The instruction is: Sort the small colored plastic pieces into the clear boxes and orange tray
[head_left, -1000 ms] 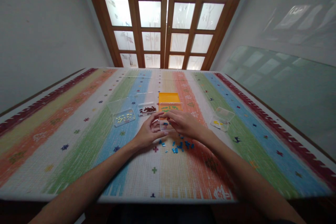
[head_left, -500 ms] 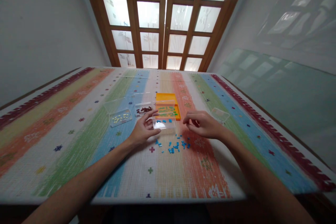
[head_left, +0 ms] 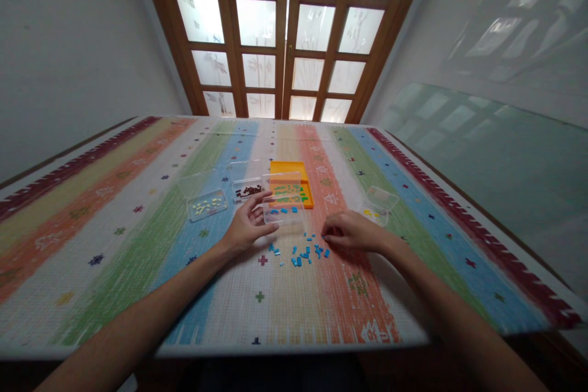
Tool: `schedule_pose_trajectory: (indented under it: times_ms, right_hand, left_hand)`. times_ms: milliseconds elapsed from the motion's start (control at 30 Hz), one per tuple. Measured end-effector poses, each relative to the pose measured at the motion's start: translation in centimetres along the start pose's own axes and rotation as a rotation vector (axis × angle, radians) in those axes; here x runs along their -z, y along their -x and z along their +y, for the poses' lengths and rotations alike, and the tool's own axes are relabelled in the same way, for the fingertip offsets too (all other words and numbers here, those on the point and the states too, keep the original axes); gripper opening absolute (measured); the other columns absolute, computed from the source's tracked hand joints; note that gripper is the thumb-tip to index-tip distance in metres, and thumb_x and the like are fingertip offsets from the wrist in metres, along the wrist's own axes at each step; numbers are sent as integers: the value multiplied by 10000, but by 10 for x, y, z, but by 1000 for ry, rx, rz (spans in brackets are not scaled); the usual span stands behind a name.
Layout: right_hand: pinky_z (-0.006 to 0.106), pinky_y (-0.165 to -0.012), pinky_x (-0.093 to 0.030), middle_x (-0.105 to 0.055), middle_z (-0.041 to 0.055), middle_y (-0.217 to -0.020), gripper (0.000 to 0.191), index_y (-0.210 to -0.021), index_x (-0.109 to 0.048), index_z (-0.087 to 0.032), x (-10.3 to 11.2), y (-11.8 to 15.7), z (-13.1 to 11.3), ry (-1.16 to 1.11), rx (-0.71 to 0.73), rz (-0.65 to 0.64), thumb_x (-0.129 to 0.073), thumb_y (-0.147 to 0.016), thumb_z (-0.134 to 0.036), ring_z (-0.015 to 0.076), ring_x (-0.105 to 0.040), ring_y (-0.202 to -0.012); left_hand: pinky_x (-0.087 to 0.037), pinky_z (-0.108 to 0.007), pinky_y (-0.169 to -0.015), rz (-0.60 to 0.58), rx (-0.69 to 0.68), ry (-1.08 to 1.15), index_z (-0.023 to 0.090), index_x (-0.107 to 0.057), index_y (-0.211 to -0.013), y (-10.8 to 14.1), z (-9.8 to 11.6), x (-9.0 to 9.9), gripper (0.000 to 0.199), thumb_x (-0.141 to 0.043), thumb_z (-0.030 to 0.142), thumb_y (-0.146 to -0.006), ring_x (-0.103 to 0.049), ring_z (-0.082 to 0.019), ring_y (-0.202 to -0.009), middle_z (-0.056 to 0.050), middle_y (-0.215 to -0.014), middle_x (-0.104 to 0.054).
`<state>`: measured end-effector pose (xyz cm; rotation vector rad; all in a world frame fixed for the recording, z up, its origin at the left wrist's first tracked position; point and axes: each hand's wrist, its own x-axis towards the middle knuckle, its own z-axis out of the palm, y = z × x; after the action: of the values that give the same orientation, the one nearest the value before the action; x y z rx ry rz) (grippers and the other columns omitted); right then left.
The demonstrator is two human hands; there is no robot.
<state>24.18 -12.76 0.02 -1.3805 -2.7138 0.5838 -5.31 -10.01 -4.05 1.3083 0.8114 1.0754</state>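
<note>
My left hand (head_left: 250,220) grips a small clear plastic box (head_left: 298,215) at its left side, thumb below and fingers above. A few blue toy bricks (head_left: 284,211) lie inside it. On the tablecloth just below the box, several loose blue bricks (head_left: 301,255) are scattered. My right hand (head_left: 344,231) is low at the upper right edge of that scatter. Its fingers are curled together, with fingertips beside a blue piece; whether they pinch anything is hidden.
Behind the held box is an orange open case (head_left: 289,167) with green bricks. Leftward stand a clear box of dark red bricks (head_left: 248,191) and a clear box of pale bricks (head_left: 207,204). A clear box with yellow pieces (head_left: 373,213) sits right, beyond my right hand.
My right hand has moved down toward the loose blue bricks. The box in my left hand stays nearly in place. Yellow pieces in the right-hand box have come into sight.
</note>
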Motion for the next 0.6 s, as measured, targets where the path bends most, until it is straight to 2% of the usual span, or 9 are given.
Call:
schedule_pose_trajectory:
  times_ms: [233, 433, 600]
  right_hand:
    - [265, -692, -447, -761, 82, -855, 197, -944, -776, -152, -4, -15, -7, 9, -2, 53, -586, -891, -150, 168, -649, -737]
    - [278, -701, -451, -757, 89, -889, 172, -966, -774, -157, -3, -14, -15, -3, 38, 14, -622, -899, -203, 182, -654, -760]
    - [282, -724, -445, -754, 103, -947, 171, -973, -746, -161, -10, -12, -15, 62, 34, 17, -584, -925, -189, 192, -669, -818]
  left_hand:
    - [-509, -490, -1062, 13, 13, 9, 231, -588, -1284, 0, 0, 0, 757, -915, 213, -602, -669, -259, -1133, -121, -1357, -624]
    - [-515, -502, -1066, 5, 9, 24, 229, -603, -1271, 2, 1, -1, 733, -917, 206, -608, -662, -284, -1177, -126, -1355, -630]
    - [-527, -492, -1045, -5, 9, 18, 232, -605, -1286, 2, -1, 0, 736, -914, 205, -618, -681, -264, -1122, -123, -1348, -634]
